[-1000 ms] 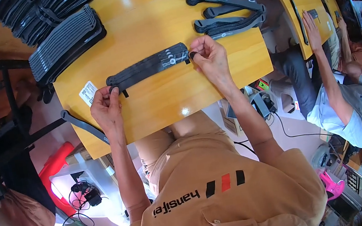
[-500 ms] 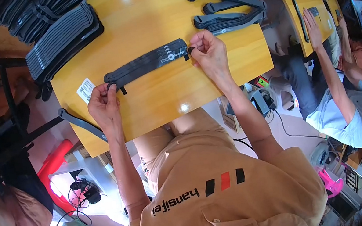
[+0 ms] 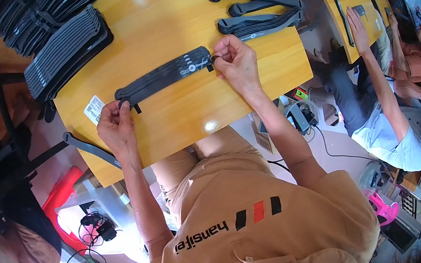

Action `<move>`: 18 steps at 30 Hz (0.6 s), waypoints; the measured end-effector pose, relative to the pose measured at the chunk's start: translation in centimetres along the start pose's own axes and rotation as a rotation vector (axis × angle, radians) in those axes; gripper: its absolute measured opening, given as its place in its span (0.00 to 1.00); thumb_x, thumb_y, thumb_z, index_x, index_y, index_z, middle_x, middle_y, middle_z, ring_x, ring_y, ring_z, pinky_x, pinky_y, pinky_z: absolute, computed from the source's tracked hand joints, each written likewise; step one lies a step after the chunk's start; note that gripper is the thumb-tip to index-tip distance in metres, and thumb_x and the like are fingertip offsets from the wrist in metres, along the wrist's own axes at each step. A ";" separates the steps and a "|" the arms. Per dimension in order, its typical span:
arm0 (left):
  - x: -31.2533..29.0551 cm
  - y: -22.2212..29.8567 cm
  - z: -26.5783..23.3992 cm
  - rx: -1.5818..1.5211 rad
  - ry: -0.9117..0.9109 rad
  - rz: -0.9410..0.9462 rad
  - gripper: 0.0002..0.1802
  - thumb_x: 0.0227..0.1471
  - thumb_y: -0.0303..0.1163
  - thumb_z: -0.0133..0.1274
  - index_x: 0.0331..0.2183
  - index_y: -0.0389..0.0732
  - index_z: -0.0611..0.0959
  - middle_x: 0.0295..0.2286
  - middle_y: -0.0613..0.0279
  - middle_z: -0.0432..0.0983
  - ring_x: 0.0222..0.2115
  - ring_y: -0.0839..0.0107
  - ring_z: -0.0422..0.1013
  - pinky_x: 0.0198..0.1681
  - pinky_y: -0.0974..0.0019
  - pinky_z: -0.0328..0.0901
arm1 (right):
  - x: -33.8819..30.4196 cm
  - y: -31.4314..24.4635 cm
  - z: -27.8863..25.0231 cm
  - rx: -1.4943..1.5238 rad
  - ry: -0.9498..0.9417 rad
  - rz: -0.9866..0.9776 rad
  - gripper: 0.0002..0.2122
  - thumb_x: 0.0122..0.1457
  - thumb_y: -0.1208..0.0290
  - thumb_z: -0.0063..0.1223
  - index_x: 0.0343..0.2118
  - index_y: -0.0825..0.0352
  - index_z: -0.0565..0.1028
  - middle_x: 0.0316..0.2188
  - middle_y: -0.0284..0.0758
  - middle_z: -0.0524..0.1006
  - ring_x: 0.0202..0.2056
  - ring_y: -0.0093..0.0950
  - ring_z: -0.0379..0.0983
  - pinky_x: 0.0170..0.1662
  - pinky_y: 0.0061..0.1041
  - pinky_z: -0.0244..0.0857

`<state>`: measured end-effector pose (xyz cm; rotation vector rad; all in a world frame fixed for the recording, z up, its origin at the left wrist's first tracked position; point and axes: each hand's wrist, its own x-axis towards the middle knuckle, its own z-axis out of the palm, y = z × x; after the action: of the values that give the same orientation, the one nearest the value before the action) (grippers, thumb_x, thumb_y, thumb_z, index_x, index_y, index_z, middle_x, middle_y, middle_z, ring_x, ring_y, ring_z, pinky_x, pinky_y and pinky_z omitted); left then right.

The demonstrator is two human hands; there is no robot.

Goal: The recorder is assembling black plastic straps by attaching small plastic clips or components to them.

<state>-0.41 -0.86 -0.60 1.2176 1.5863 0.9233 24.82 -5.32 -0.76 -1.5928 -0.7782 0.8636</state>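
A flat bundle of black hook-and-loop straps [image 3: 158, 79] with white print lies on the yellow table [image 3: 176, 123] before me. At its left end, my left hand [image 3: 117, 125] pinches, thumb against forefinger; a short black tab sticks out beside it. My right hand [image 3: 239, 66] is closed at the opposite end, thumb and forefinger pressed on a small black piece at the bundle's edge, perhaps a narrow tie. Exactly what each pinch holds is partly hidden by the fingers. Under the left fingers' outer side lies a white printed label [image 3: 91, 110].
Tall stacks of black straps [image 3: 68, 49] stand at the back left. More folded straps [image 3: 261, 19] lie at the back right. One loose strap [image 3: 91, 149] rests along the left table edge. A co-worker's arm [image 3: 378, 77] reaches over another table [image 3: 347, 2] on the right.
The whole view has shifted slightly, so table and hands appear a little farther left. Both hands keep their pinches at the bundle's ends.
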 end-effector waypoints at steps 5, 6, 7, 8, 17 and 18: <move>-0.1 0.5 0.3 -0.036 -0.010 -0.024 0.06 0.47 0.25 0.55 0.26 0.33 0.76 0.16 0.70 0.67 0.13 0.85 0.59 0.15 0.80 0.53 | -0.1 -0.1 -0.1 -0.047 0.028 0.002 0.07 0.43 0.87 0.49 0.27 0.70 0.70 0.16 0.29 0.71 0.16 0.14 0.66 0.17 0.14 0.61; -0.2 0.5 0.4 -0.047 -0.012 -0.039 0.06 0.48 0.25 0.55 0.26 0.33 0.76 0.15 0.70 0.66 0.13 0.85 0.59 0.15 0.80 0.53 | 0.0 0.1 -0.1 -0.047 0.030 0.004 0.07 0.43 0.87 0.49 0.27 0.70 0.70 0.16 0.29 0.71 0.16 0.14 0.66 0.17 0.14 0.61; -0.2 0.6 0.3 -0.047 -0.010 -0.039 0.06 0.48 0.25 0.55 0.26 0.33 0.76 0.15 0.70 0.66 0.13 0.85 0.59 0.15 0.80 0.53 | 0.0 0.1 0.0 -0.052 0.033 -0.010 0.07 0.43 0.87 0.49 0.27 0.70 0.70 0.16 0.29 0.71 0.16 0.14 0.66 0.17 0.14 0.61; -0.2 0.6 0.3 -0.039 -0.004 -0.038 0.06 0.48 0.25 0.55 0.26 0.34 0.75 0.15 0.70 0.66 0.13 0.85 0.59 0.15 0.80 0.53 | 0.0 0.1 0.0 -0.057 0.037 -0.025 0.07 0.43 0.86 0.50 0.27 0.70 0.70 0.16 0.29 0.71 0.16 0.15 0.66 0.17 0.15 0.60; -0.1 0.7 0.4 0.026 0.008 -0.004 0.06 0.47 0.25 0.55 0.26 0.33 0.75 0.15 0.70 0.66 0.13 0.84 0.58 0.15 0.79 0.52 | 0.1 0.5 0.1 -0.141 0.057 -0.061 0.07 0.41 0.85 0.52 0.25 0.70 0.71 0.15 0.29 0.71 0.18 0.15 0.66 0.22 0.15 0.62; -0.1 0.7 0.5 0.045 0.008 -0.001 0.06 0.47 0.25 0.55 0.26 0.33 0.75 0.15 0.70 0.66 0.13 0.84 0.58 0.15 0.79 0.52 | 0.1 0.6 0.1 -0.142 0.057 -0.060 0.07 0.41 0.85 0.52 0.25 0.70 0.71 0.15 0.29 0.71 0.18 0.15 0.66 0.22 0.15 0.62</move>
<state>0.27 -0.79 -0.03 1.2450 1.6217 0.8972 24.85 -5.29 -1.33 -1.7021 -0.8577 0.7302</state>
